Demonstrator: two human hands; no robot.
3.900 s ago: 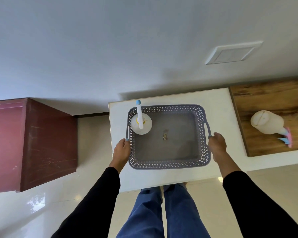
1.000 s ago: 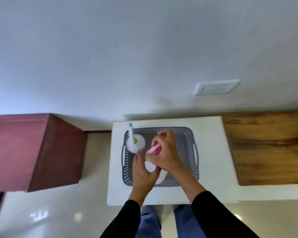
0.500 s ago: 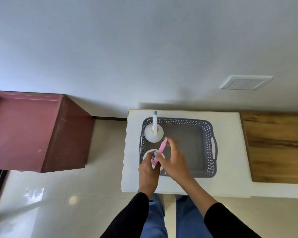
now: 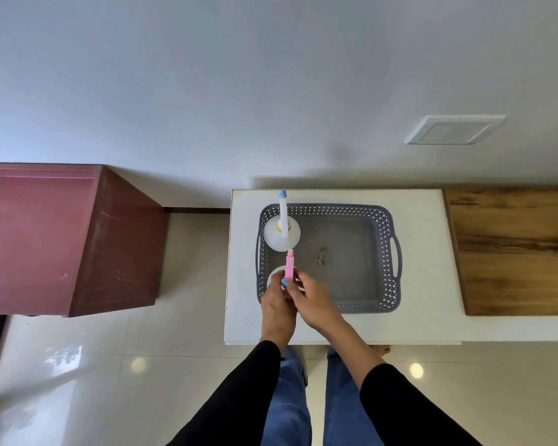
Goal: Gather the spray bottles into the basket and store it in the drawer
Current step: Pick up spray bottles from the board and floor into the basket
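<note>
Hands clasp pink-nozzled bottle in perforated basket.

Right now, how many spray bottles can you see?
2, both in the basket along its left side. The blue-tipped bottle stands at the far left corner. The pink-topped bottle is at the near left corner, with both hands on it.

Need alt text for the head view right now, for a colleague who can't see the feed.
Both hands, left and right, hold a pink-headed spray bottle upright in the near left corner of a grey basket on a white table. A blue-tipped spray bottle stands behind it.
</note>
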